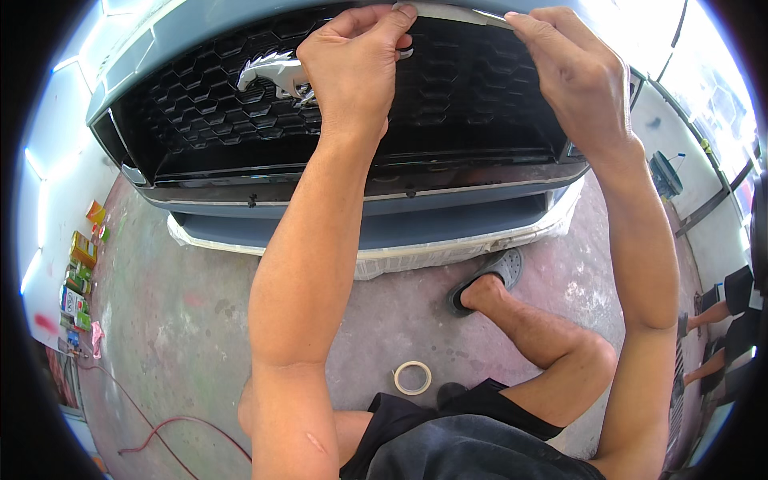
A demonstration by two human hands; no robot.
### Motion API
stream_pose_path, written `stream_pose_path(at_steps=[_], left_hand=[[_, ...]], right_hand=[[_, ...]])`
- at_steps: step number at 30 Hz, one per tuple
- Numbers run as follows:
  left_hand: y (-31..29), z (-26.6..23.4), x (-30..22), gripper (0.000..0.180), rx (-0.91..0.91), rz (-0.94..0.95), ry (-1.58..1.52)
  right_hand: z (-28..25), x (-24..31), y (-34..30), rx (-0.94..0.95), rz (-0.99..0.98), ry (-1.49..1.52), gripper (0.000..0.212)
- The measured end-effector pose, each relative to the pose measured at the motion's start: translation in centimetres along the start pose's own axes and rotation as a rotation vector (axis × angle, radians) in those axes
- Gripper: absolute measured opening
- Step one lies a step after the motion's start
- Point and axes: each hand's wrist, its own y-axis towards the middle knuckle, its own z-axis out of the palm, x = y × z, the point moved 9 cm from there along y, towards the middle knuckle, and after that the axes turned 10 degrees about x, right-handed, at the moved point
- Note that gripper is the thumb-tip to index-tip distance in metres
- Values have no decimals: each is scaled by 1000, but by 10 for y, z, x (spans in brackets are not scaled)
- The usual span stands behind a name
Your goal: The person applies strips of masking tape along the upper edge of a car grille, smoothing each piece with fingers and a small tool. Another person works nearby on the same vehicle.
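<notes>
Stained floor (180,320), grey car front (364,214) over it, black grille (456,88) set in that. Left hand (348,68) and right hand (580,76) are up top — both pinching a pale tape strip (454,13) along the grille's upper edge. Tape roll (429,379) lies flat down on the floor — well below the hands.

Middle gap: open between left arm (308,240) and right arm (644,248), before the black grille (472,96).
Grille left: silver horse emblem (274,74) obstructs.
Floor (192,320): tape roll (429,379) low down.
</notes>
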Motion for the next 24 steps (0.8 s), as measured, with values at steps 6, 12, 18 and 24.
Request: stream_pose_path(at_steps=[6, 12, 18, 24], left_hand=[[0, 1, -5, 16, -16, 27, 45], [1, -1, -5, 15, -10, 41, 60], [1, 0, -5, 15, 0, 42, 51], [1, -1, -6, 15, 8, 28, 35]], right_hand=[[11, -8, -9, 51, -12, -36, 18], [11, -2, -9, 63, -58, -20, 20], [4, 10, 5, -70, -3, 36, 14], [8, 10, 10, 21, 39, 13, 16]])
